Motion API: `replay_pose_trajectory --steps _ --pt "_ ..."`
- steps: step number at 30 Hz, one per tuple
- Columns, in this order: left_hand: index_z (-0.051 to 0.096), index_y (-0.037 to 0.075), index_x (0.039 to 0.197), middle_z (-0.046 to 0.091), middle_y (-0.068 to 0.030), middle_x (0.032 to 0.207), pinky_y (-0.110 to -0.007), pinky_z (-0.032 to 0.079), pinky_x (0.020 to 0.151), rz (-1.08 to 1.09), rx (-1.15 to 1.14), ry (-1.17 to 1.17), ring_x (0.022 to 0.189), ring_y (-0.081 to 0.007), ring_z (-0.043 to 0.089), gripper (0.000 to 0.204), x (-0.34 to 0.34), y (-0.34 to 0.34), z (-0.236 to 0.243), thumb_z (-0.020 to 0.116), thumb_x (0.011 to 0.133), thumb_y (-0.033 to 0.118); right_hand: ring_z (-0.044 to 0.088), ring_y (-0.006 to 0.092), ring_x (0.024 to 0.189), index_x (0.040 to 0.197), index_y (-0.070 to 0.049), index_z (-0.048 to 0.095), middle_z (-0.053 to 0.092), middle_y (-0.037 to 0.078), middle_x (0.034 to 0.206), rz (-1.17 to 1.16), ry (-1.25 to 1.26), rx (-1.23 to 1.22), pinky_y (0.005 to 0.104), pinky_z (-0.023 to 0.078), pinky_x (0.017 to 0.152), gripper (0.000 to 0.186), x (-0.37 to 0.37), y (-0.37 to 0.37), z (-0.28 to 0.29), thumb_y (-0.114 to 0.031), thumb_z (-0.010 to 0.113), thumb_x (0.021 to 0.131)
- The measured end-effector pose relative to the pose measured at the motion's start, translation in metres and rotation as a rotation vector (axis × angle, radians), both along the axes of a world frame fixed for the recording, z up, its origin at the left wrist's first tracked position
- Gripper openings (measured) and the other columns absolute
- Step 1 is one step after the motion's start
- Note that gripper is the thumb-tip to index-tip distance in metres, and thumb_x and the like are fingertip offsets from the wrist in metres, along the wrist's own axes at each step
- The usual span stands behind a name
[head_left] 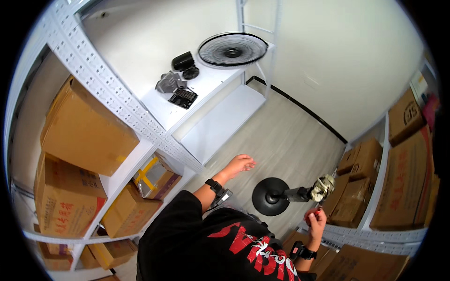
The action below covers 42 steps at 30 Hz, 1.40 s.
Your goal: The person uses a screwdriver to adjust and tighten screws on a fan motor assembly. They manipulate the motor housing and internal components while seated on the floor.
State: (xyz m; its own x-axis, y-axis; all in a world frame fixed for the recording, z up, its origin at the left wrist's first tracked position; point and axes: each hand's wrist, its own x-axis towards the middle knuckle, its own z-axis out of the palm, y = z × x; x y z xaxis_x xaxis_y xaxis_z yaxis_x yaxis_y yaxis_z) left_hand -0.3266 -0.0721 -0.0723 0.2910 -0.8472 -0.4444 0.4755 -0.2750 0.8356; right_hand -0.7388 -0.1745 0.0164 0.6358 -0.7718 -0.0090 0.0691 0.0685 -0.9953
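Note:
A floor fan stands on the floor, with a round black base (262, 195), a dark pole (296, 194) and a bare motor (323, 188) at the top. My right hand (317, 224) is closed around a red-handled tool (313, 213), which looks like a screwdriver; it points up at the underside of the motor, and I cannot tell whether its tip touches. To the left of the base, my left hand (238, 165) hangs in the air with loosely bent fingers apart and nothing in it.
On the white shelf (206, 84) lie a round fan grille (220, 51), a black motor cover (183, 61), a small round black part (191, 73), a clear plastic bag (168, 83) and a black bit case (183, 98). Racks with cardboard boxes (89, 131) flank both sides.

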Motion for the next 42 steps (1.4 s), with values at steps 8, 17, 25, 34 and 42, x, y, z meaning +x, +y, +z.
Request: replay_pose_trajectory --steps 8,17,25,34,42 --pt "0.064 0.006 0.104 0.068 -0.0055 0.104 -0.030 0.050 0.083 0.198 -0.003 -0.085 0.098 -0.0145 0.063 0.031 0.095 0.092 -0.008 0.060 0.100 0.036 0.050 0.0072 0.061 0.098 -0.001 0.063 0.064 0.004 0.079 0.306 0.122 -0.117 0.0233 0.040 0.056 0.016 0.156 0.013 0.015 -0.018 0.063 0.097" --pt "0.066 0.003 0.100 0.069 -0.0054 0.098 -0.027 0.050 0.081 0.472 0.021 -0.208 0.092 -0.0142 0.065 0.026 0.218 0.231 -0.011 0.063 0.096 0.029 0.057 0.0094 0.077 0.126 0.001 0.059 0.060 0.000 0.089 0.426 0.211 -0.141 0.0253 0.048 0.073 0.033 0.369 0.065 0.028 0.001 0.060 0.094" --pt "0.066 0.005 0.099 0.069 -0.0042 0.100 -0.029 0.051 0.083 0.601 0.091 -0.223 0.092 -0.0127 0.065 0.023 0.250 0.301 -0.011 0.063 0.099 0.028 0.055 0.0088 0.073 0.119 -0.002 0.059 0.060 -0.001 0.084 0.495 0.312 -0.178 0.0248 0.044 0.064 0.026 0.492 0.082 0.039 -0.003 0.063 0.094" --pt "0.066 0.004 0.115 0.068 -0.0021 0.108 -0.027 0.050 0.085 0.430 0.005 -0.360 0.099 -0.0110 0.062 0.026 0.268 0.272 -0.003 0.063 0.099 0.024 0.040 0.0103 0.062 0.078 -0.004 0.052 0.047 0.001 0.068 0.511 0.331 -0.595 0.0290 0.038 0.057 0.028 0.609 0.047 0.006 -0.018 0.074 0.089" --pt "0.063 0.005 0.126 0.066 -0.0033 0.119 -0.029 0.050 0.090 0.391 0.158 -0.343 0.109 -0.0129 0.061 0.034 0.286 0.262 -0.002 0.064 0.099 0.024 0.063 0.0308 0.073 0.090 -0.004 0.070 0.063 0.014 0.079 0.569 0.306 -0.822 0.0404 0.049 0.066 0.021 0.726 0.018 -0.037 -0.021 0.078 0.082"
